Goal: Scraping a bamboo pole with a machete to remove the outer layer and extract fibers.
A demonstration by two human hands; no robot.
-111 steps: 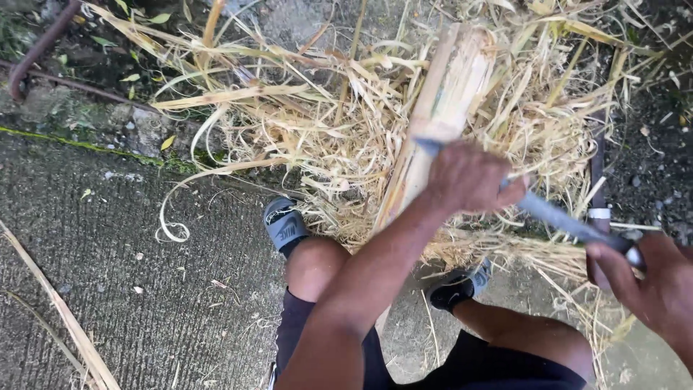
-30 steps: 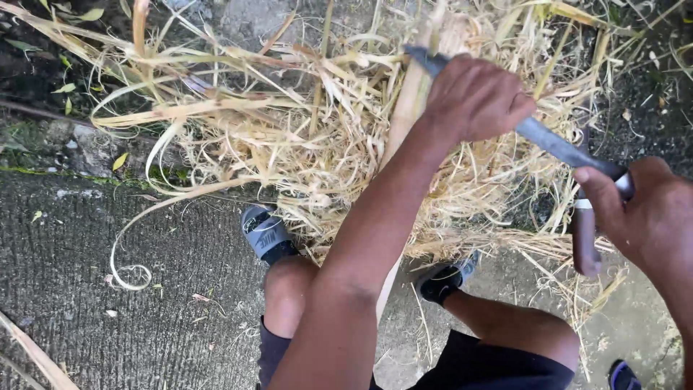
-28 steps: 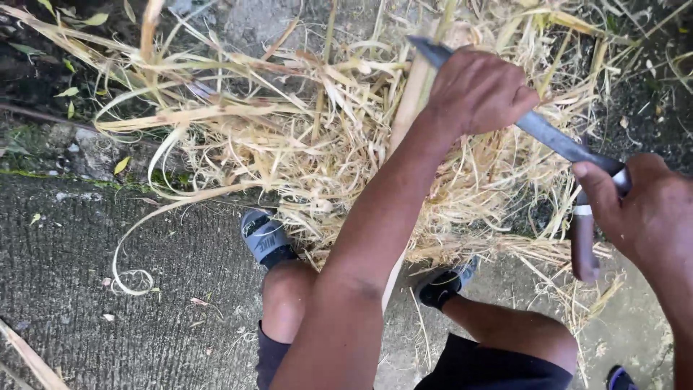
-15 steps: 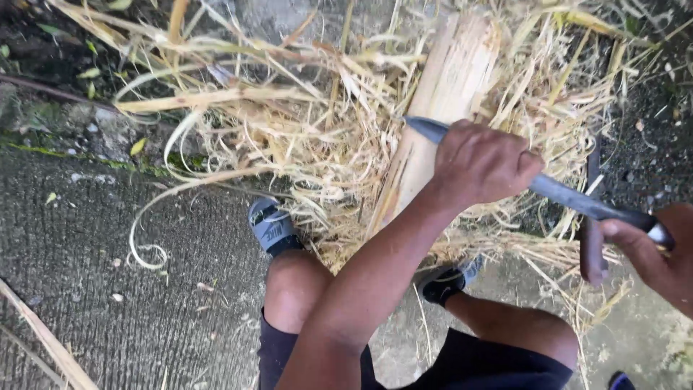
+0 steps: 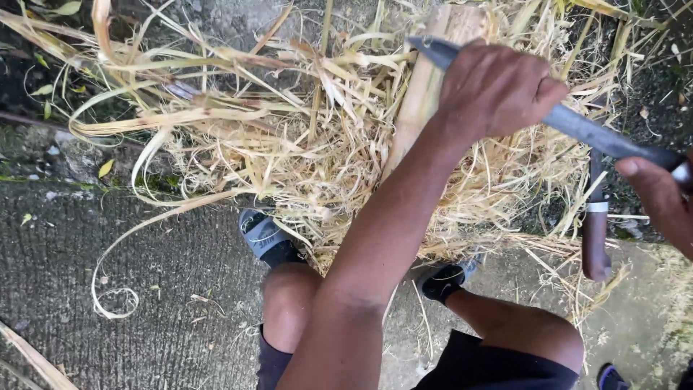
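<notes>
A wooden pole (image 5: 426,94) runs up the middle of the view, lying on a heap of shavings (image 5: 289,152). A blade (image 5: 577,126) crosses the pole, left hand (image 5: 498,90) on its left end, right hand (image 5: 660,198) on its right. A second knife (image 5: 595,224) lies right of the pole. Two feet (image 5: 263,238) stand before the heap on the concrete floor (image 5: 108,289).

- Concrete floor (image 5: 108,289), grey and ribbed with fine grooves, lies below and to the left of the left hand (image 5: 498,87).
- A heap of straw-coloured shavings (image 5: 289,144) spreads over the ground left of that hand — one long curl (image 5: 115,296) trails onto the concrete.
- Dark soil with small green leaves (image 5: 43,87) at far left.
- Even daylight, soft shadows.
</notes>
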